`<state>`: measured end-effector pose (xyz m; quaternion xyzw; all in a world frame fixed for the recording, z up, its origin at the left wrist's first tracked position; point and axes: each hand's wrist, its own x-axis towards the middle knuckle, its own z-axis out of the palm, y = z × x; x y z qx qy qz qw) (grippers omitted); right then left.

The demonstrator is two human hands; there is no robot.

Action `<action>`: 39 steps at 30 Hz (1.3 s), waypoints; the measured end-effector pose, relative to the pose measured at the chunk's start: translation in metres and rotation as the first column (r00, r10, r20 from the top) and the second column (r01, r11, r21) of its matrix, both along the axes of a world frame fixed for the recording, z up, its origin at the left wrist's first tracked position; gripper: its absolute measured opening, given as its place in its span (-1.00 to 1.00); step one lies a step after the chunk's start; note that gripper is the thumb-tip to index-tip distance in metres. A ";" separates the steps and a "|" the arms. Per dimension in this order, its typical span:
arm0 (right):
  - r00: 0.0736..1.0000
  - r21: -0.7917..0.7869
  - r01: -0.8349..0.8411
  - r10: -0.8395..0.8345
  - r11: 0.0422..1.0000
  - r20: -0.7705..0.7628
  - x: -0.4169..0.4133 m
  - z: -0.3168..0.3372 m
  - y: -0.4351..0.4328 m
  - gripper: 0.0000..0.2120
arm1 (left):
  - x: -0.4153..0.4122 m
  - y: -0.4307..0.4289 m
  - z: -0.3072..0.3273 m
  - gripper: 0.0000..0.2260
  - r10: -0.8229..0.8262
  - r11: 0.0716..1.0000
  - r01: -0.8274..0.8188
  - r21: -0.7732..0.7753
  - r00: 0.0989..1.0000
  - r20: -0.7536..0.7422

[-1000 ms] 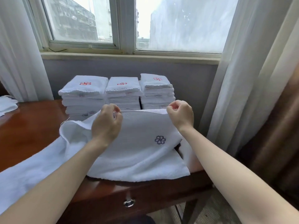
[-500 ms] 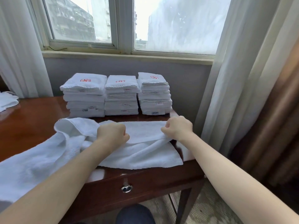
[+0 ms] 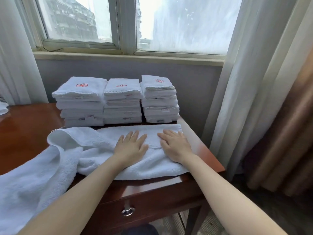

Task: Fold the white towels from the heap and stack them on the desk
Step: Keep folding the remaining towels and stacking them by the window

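Note:
A long white towel (image 3: 94, 146) lies across the wooden desk (image 3: 25, 133), its right end folded over on itself near the desk's right edge and its left end hanging off the front. My left hand (image 3: 131, 146) lies flat on the folded part with fingers straight. Beside it, my right hand (image 3: 175, 144) presses flat on the same fold. Behind the towel stand three stacks of folded white towels with red emblems: left stack (image 3: 79, 102), middle stack (image 3: 122, 101) and right stack (image 3: 160, 99).
The stacks stand against the wall under a window. Sheer curtains (image 3: 245, 82) hang at the right, a brown drape (image 3: 288, 133) beyond them. A desk drawer with a metal pull (image 3: 127, 212) faces me. More white cloth (image 3: 3, 107) shows at the far left edge.
Both hands held the towel's far edge up, brought it down onto the desk, then let go and now lie flat on the fold. The blue emblem is folded out of sight.

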<state>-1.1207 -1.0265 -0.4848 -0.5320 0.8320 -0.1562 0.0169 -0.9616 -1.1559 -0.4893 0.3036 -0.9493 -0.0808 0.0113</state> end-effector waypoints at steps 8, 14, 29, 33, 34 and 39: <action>0.998 -0.257 -0.024 0.036 0.966 0.042 -0.004 0.008 0.002 -0.63 | -0.008 0.003 -0.005 -0.50 0.067 0.997 -0.070 -0.017 0.989 -0.131; 1.000 -0.511 0.022 -0.018 0.859 0.011 0.017 0.014 0.037 -0.82 | 0.000 0.011 0.004 -0.72 -0.018 1.000 0.010 -0.017 0.856 -0.517; 0.962 -0.148 0.103 -0.136 0.984 -0.235 0.028 0.024 0.102 -0.77 | -0.021 0.067 0.012 -0.54 -0.105 0.994 0.103 -0.028 0.992 -0.070; 0.955 -0.048 0.207 -0.213 0.977 -0.207 0.026 0.034 0.099 -0.72 | -0.019 0.076 0.016 -0.57 -0.141 0.986 0.151 0.065 0.981 -0.137; 0.953 -0.042 0.224 -0.228 0.974 -0.199 0.026 0.038 0.097 -0.73 | -0.015 0.075 0.020 -0.59 -0.127 0.982 0.150 0.111 0.974 -0.189; 0.981 -0.205 0.155 -0.175 0.966 -0.086 0.052 0.050 0.062 -0.78 | 0.035 0.053 0.039 -0.71 -0.038 0.988 0.095 0.124 0.918 -0.395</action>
